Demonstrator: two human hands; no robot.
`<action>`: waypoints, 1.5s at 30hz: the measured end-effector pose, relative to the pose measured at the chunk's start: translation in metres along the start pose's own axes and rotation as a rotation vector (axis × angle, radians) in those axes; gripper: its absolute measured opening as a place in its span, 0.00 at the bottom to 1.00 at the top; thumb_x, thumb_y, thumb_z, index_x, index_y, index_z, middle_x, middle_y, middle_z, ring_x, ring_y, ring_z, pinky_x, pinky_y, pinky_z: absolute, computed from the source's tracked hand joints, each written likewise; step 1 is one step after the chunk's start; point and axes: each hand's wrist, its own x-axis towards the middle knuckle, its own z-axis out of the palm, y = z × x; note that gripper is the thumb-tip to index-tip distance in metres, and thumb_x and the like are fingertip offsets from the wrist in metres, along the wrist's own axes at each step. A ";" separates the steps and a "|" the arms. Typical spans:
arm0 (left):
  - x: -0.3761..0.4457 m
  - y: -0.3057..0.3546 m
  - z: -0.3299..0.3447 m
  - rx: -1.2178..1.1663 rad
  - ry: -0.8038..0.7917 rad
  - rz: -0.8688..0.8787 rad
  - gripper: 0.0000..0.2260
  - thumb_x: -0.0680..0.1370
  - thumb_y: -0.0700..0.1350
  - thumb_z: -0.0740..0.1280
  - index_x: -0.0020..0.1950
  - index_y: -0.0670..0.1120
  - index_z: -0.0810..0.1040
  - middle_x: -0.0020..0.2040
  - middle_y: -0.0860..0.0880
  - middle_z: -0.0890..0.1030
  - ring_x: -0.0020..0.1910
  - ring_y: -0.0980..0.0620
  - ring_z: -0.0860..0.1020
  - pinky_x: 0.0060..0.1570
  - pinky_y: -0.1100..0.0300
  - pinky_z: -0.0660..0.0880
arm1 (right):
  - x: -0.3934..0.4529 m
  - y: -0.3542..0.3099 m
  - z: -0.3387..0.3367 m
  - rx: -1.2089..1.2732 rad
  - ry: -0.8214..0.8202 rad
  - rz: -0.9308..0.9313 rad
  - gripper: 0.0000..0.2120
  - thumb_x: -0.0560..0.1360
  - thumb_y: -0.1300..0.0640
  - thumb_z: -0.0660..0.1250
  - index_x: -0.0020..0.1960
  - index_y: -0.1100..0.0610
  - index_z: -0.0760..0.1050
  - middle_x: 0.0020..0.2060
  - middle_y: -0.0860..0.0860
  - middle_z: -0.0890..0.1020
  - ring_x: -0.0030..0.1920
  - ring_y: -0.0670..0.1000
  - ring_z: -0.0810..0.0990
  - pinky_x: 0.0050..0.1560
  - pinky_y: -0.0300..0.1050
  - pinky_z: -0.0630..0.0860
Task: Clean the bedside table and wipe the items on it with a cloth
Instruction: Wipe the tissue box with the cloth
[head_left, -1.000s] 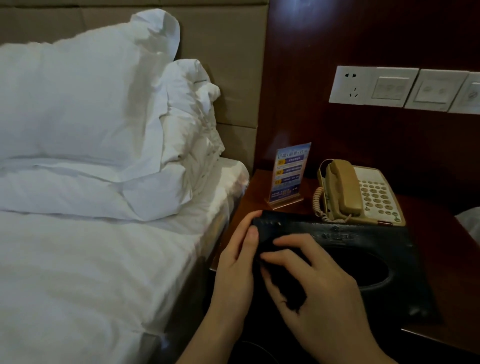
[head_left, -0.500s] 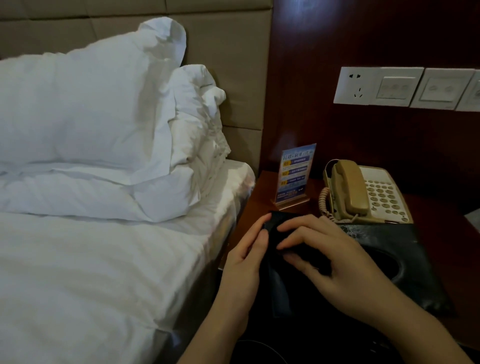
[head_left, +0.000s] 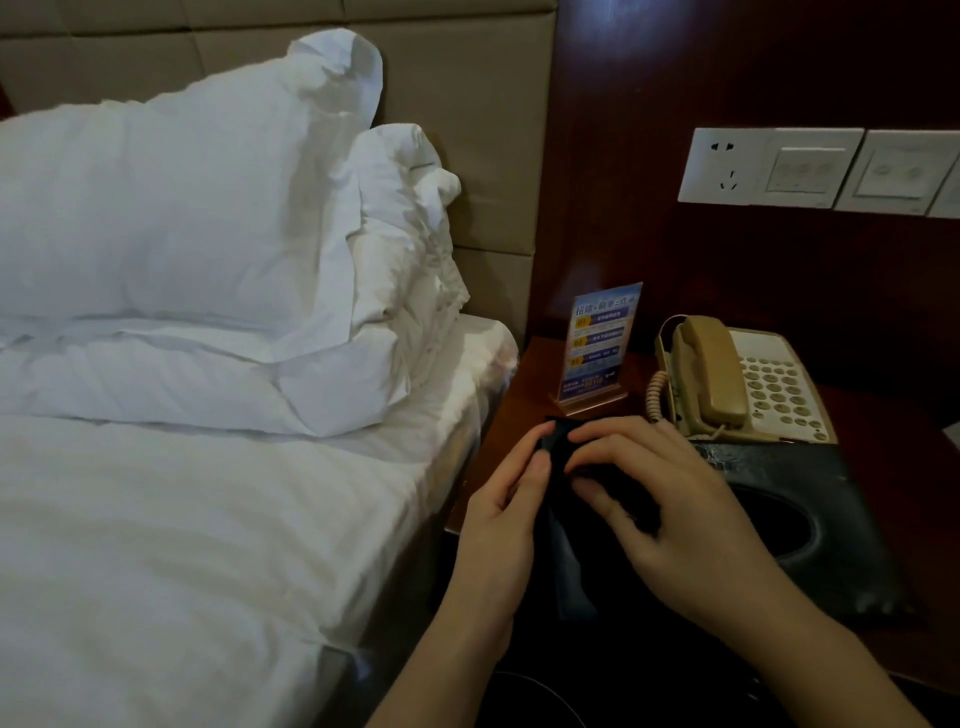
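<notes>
At lower centre, both hands, left (head_left: 511, 512) and right (head_left: 670, 499), pinch the dark cloth (head_left: 563, 545) in curled fingers; a careless sweep could topple the sign (head_left: 597, 343).

Head camera looks forward and down, close above the bedside table (head_left: 524, 395)

We see white pillows (head_left: 171, 208) stacked on the bed (head_left: 182, 545) at left, and wall switches (head_left: 810, 169) far right.
</notes>
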 end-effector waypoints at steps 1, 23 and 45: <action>0.001 -0.001 0.000 0.000 0.004 0.002 0.13 0.83 0.45 0.63 0.65 0.55 0.81 0.58 0.59 0.85 0.61 0.60 0.81 0.65 0.58 0.76 | -0.002 -0.001 0.002 -0.003 0.009 0.001 0.07 0.77 0.49 0.65 0.54 0.44 0.78 0.57 0.34 0.74 0.57 0.43 0.74 0.57 0.37 0.70; -0.006 -0.019 0.022 0.047 0.052 -0.247 0.33 0.67 0.71 0.70 0.69 0.61 0.74 0.64 0.58 0.79 0.61 0.59 0.78 0.66 0.58 0.73 | -0.024 0.007 0.008 0.054 0.361 0.286 0.17 0.73 0.47 0.70 0.62 0.45 0.75 0.55 0.36 0.77 0.57 0.35 0.74 0.56 0.30 0.70; -0.016 -0.014 0.019 0.007 0.258 -0.258 0.23 0.75 0.63 0.69 0.57 0.46 0.84 0.49 0.48 0.87 0.50 0.49 0.86 0.57 0.50 0.80 | -0.049 -0.024 0.018 0.007 0.171 0.156 0.09 0.77 0.45 0.64 0.53 0.46 0.77 0.54 0.37 0.74 0.55 0.39 0.76 0.53 0.32 0.74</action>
